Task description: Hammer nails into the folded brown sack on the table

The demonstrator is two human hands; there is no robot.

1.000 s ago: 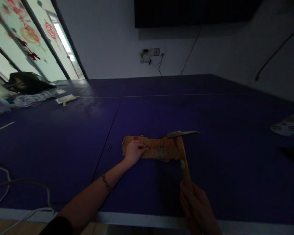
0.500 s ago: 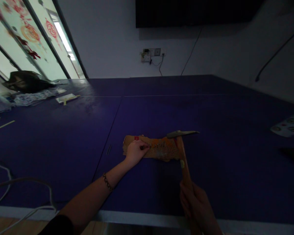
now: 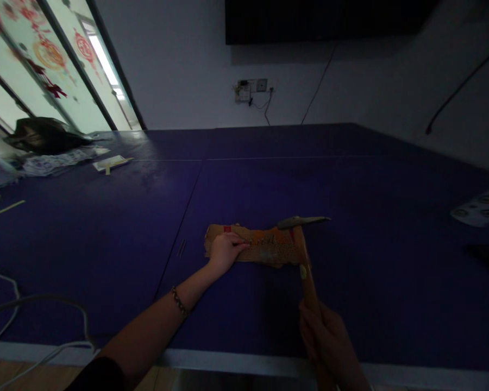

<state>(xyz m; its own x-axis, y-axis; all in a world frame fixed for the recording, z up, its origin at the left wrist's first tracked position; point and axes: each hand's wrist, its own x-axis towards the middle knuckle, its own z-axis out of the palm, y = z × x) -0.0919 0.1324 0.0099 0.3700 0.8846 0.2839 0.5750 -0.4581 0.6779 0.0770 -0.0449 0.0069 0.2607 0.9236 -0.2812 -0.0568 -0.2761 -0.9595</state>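
A torn strip of brown cardboard point(image 3: 277, 255) lies on the dark blue table, its surface pocked with holes and several small nails point(image 3: 267, 239) along its middle. My left hand point(image 3: 226, 251) rests on the cardboard's left part, thumb and fingers pinched together beside the nails; what they hold is too small to make out. My right hand point(image 3: 328, 336) grips the wooden handle of a hammer point(image 3: 307, 277). Its metal head lies over the cardboard's upper right edge, the narrow end pointing right. Two thin metal rods point(image 3: 181, 248) lie left of the cardboard.
The blue table point(image 3: 244, 184) reaches to the wall. A white cable point(image 3: 44, 304) loops at the lower left. A dark bag point(image 3: 44, 136) and a white tray point(image 3: 111, 163) sit far left. A white panel with round openings point(image 3: 483, 209) is at the right.
My left fingers have shifted slightly and closed flatter at the nails. My right hand and the hammer look almost unmoved.
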